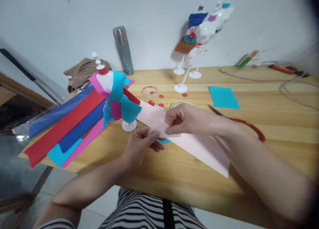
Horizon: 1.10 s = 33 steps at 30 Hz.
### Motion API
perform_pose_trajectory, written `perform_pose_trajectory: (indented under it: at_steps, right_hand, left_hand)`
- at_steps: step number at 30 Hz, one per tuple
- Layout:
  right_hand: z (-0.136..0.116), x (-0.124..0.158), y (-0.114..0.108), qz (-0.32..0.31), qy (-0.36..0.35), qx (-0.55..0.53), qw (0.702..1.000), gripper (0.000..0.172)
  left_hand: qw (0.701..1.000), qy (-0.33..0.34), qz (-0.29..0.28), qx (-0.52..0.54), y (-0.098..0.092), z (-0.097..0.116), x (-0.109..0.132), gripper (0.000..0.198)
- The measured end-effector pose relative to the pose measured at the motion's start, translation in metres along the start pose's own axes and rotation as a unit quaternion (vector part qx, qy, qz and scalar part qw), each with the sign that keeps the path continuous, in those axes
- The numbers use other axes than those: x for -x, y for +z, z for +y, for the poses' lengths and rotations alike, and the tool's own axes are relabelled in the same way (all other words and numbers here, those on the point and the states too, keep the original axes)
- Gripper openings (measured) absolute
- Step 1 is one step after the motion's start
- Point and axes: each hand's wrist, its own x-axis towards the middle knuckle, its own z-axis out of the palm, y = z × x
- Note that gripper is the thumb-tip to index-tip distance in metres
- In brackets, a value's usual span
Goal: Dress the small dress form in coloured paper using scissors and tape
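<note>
Just in front of me, my left hand (142, 141) and my right hand (183, 117) both pinch a small pale pink piece of paper or cloth (161, 128) between thumb and fingers. Beneath my hands a long pale pink sheet (203, 151) lies slantwise on the table. A bit of turquoise material (164, 141) shows below the held piece. Left of my hands stands a small dress form (106, 83) on a white base, wrapped in turquoise, pink and red pieces. Scissors (239, 121) with red handles lie to the right, partly behind my right forearm.
Long coloured strips (67, 126) cover the table's left end. A flask (123, 51) and more small dress forms (205, 33) stand by the wall. Red flower cut-outs (161, 96), a clear ring (149, 91), a turquoise square (224, 97) and a grey cable (256, 79) lie on the table.
</note>
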Motion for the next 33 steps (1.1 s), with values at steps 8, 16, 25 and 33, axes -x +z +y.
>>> perform_pose_trajectory:
  at_steps: [8,16,25,33]
  right_hand:
    - [-0.008,-0.002,0.01,-0.006,0.024,-0.009,1.0,0.039]
    - [-0.006,-0.003,0.014,-0.034,0.024,-0.099,0.994,0.03]
    - [0.002,0.001,-0.008,-0.079,0.022,-0.105,0.991,0.024]
    - [0.005,0.004,-0.015,-0.118,-0.019,-0.053,0.991,0.024]
  left_hand:
    - [0.996,0.053,0.025,-0.062,-0.002,0.001,0.001,0.041]
    - [0.998,0.053,0.017,-0.019,-0.004,0.002,-0.001,0.041]
    - [1.0,0.018,0.014,0.012,-0.004,-0.001,-0.004,0.051]
    - [0.999,0.034,0.031,-0.003,-0.004,0.0,-0.004,0.053]
